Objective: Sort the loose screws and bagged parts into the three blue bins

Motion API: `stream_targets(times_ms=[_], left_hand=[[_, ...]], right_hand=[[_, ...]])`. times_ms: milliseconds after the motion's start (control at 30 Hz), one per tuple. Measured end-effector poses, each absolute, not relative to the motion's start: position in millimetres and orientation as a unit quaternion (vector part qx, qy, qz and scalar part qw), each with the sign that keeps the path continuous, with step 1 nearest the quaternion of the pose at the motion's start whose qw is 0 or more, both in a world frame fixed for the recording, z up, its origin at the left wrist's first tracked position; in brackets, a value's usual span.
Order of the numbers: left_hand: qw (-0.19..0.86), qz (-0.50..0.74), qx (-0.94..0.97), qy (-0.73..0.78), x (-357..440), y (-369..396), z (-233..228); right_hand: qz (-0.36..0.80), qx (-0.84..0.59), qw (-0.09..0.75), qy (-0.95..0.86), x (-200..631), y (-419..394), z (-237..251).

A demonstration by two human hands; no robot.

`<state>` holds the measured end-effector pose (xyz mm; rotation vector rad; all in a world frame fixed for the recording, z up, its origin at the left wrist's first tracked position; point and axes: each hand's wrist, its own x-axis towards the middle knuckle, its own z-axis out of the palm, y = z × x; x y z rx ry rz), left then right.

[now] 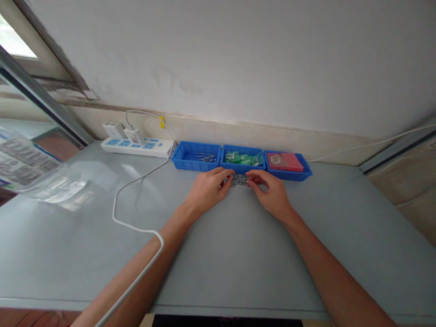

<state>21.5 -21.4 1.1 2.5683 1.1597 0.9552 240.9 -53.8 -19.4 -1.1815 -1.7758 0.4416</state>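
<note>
1. Setting — pale grey tabletop (238, 254) set against a white wall; window frame at 10 o'clock.
2. Pile of small metal pins (239, 180) — lies on the tabletop just in front of the middle tray, between the two hands, at 12 o'clock from the viewer.
3. Left hand (207, 190) — palm down, fingers curled onto the left edge of the pile; its grip is loosely closed, and whether any pin is actually pinched cannot be told.
4. Right hand (269, 190) — palm down, fingertips touching the right edge of the pile; grip partly closed, hold likewise unclear.
5. Left blue tray (184, 160) — at 11 o'clock of the pile; a few metal pins inside.
6. Middle blue tray (242, 167) — at 12 o'clock, touching its neighbours; green pieces inside.
7. Right blue tray (306, 171) — at 1 o'clock; a red-pink flat item inside.
8. White power strip (136, 146) — at 10 o'clock by the wall, two plugs in it.
9. White cable (117, 200) — runs across the tabletop and over the left forearm.
10. Clear plastic bag (41, 177) — at 9 o'clock, well apart from the hands.
</note>
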Motion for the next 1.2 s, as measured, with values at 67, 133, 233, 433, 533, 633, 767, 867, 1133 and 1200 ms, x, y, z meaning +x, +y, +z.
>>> stream_targets(times_ms=[67, 133, 233, 433, 533, 633, 767, 867, 1133, 1200], left_hand=[[0.089, 0.313, 0.864, 0.384, 23.8, -23.1, 0.6], [0.094, 0.31, 0.865, 0.383, 26.0, -24.9, 0.5], [0.109, 0.31, 0.866, 0.377, 28.9, -27.9, 0.6], [0.118, 0.303, 0.879, 0.35, 32.1, -31.7, -0.4], [0.117, 0.302, 0.882, 0.342, 32.3, -31.5, -0.1], [0.12, 0.304, 0.887, 0.325, 32.3, -32.6, 1.4], [0.125, 0.291, 0.895, 0.314, 32.6, -35.5, 3.1], [0.12, 0.288, 0.896, 0.316, 33.4, -35.9, 1.7], [0.097, 0.294, 0.89, 0.335, 30.3, -28.2, 0.4], [0.064, 0.317, 0.866, 0.382, 22.2, -21.3, 2.9]], right_hand=[[0.213, -0.484, 0.503, -0.684, 241.3, -52.1, -18.8], [0.25, -0.482, 0.54, -0.644, 242.6, -50.4, -18.3], [0.308, -0.472, 0.574, -0.594, 245.3, -48.2, -17.2], [0.383, -0.446, 0.558, -0.586, 242.3, -48.7, -16.1], [0.39, -0.442, 0.554, -0.588, 239.2, -50.0, -16.4], [0.39, -0.444, 0.55, -0.59, 238.5, -50.3, -16.9], [0.376, -0.446, 0.545, -0.602, 238.6, -49.7, -17.9], [0.372, -0.445, 0.56, -0.592, 237.2, -49.7, -18.8], [0.385, -0.439, 0.568, -0.579, 232.6, -50.9, -20.5], [0.36, -0.449, 0.567, -0.589, 234.1, -51.1, -20.4]])
